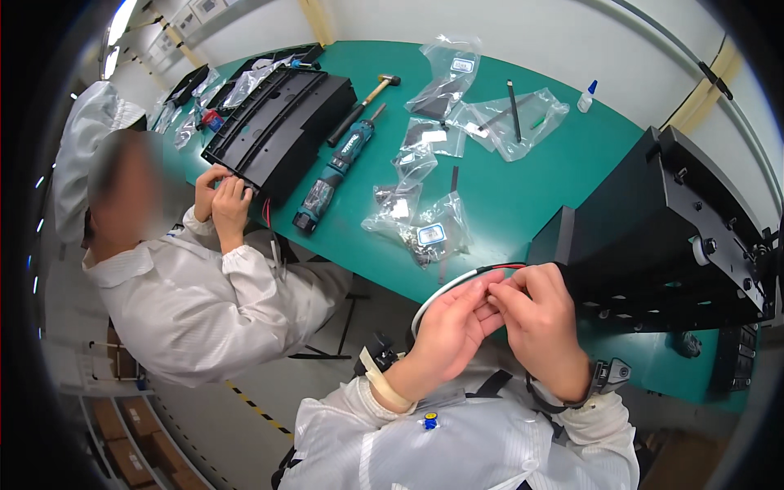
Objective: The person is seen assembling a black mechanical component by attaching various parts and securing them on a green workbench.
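My left hand [447,328] is turned palm up, thumb and fingers curled together. Against its fingertips, my right hand [541,317] pinches with thumb and forefinger; whatever lies between the fingers is too small or hidden to name. Just behind both hands curves a white cable [445,287] with a black sleeve and a red wire toward its end. To the right of my right hand stands a large black housing [645,233] with bolts along its side.
A co-worker in white [204,302] handles another black housing [282,122] at left. On the green table [523,192] lie a cordless screwdriver [335,175], a hammer [363,106], bags of small parts [420,224], a black strip [514,110] and a small blue-capped bottle [586,98].
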Demonstrator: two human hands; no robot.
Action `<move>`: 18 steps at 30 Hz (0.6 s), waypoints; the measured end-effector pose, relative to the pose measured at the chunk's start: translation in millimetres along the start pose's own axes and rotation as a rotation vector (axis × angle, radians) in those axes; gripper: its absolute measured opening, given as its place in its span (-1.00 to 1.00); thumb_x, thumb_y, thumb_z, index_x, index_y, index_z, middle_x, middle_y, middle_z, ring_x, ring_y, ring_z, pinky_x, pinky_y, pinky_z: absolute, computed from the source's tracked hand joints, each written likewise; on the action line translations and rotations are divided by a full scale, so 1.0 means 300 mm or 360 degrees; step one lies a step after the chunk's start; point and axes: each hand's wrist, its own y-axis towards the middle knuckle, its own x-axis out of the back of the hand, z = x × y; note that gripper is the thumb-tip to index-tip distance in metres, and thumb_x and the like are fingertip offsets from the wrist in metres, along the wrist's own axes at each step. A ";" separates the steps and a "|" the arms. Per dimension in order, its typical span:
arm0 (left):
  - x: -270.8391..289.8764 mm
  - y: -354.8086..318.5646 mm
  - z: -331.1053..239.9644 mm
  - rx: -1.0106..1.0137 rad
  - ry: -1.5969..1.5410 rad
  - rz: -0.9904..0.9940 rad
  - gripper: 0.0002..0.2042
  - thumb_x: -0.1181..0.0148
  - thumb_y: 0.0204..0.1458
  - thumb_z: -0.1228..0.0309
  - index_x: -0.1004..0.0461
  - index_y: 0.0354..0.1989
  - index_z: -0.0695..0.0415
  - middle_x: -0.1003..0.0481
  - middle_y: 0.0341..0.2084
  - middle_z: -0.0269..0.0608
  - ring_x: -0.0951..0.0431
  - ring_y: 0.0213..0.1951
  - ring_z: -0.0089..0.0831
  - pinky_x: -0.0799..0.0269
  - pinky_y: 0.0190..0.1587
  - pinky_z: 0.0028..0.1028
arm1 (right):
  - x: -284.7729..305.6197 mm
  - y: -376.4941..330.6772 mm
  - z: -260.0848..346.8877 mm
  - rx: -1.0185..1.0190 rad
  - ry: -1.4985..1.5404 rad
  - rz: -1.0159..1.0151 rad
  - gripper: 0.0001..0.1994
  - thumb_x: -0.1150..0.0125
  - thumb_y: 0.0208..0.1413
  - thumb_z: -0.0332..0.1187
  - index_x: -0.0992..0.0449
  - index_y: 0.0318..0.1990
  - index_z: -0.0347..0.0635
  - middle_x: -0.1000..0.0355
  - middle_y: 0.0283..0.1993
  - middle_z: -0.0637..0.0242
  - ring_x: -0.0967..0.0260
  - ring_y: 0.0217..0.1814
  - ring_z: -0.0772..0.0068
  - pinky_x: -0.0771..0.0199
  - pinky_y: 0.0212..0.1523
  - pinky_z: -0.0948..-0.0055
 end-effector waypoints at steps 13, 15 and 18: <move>-0.028 -0.037 -0.015 0.0231 -0.0088 -0.0017 -0.52 0.10 0.49 0.38 -0.22 0.42 0.51 -0.37 0.35 0.20 -0.44 0.36 -0.07 -0.37 0.46 -0.11 | 0.043 -0.088 -0.001 -0.0291 0.0258 -0.0096 -0.79 -0.45 -0.04 -0.62 -0.69 -0.20 -0.27 -0.62 -0.21 0.20 -0.53 -0.22 0.13 -0.55 -0.21 0.23; -0.034 -0.040 -0.020 0.0238 -0.0022 -0.0029 -0.54 0.10 0.48 0.43 -0.22 0.43 0.50 -0.34 0.39 0.23 -0.44 0.36 -0.07 -0.38 0.45 -0.13 | 0.047 -0.092 -0.006 -0.0348 0.0388 -0.0135 -0.82 -0.45 -0.03 -0.64 -0.68 -0.25 -0.28 -0.63 -0.26 0.20 -0.54 -0.30 0.19 -0.51 -0.27 0.30; -0.043 -0.031 -0.016 0.0237 0.0075 -0.0011 -0.55 0.09 0.45 0.48 -0.24 0.42 0.47 -0.34 0.38 0.23 -0.44 0.37 -0.09 -0.35 0.47 -0.14 | 0.068 -0.091 -0.019 -0.0344 0.0432 -0.0134 -0.82 -0.46 -0.03 -0.62 -0.69 -0.24 -0.26 -0.65 -0.25 0.19 -0.55 -0.30 0.14 -0.52 -0.25 0.29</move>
